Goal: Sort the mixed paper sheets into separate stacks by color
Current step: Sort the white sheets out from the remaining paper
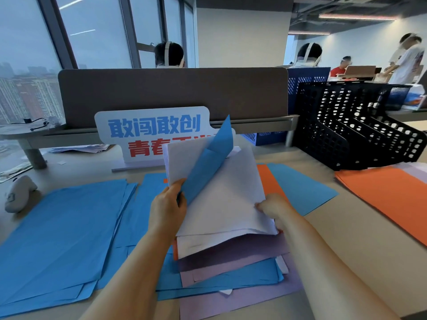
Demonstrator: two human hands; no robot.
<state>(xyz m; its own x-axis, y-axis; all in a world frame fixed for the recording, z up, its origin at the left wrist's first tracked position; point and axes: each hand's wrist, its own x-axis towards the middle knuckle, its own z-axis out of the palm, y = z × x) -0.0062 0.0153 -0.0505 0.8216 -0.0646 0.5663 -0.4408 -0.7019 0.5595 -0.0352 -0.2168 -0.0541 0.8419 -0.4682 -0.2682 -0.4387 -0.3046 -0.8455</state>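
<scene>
A fabric desk divider (173, 93) is splitting facing workstations and black file racks (346, 128) are standing by (high-rise windows (92, 33) too), marking an office.

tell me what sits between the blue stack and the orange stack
Head view: the mixed pile, with the left hand and right hand gripping its sheets.

Best open desk (346, 250) is the bare strip right of the mixed pile (231, 262), out to the orange stack (392, 199). Left of the pile it's all blue stack (57, 239). Raised white sheets (226, 204) and a blue sheet (208, 167) block above it; sign (147, 132) behind, black file rack (346, 135) back-right.
</scene>
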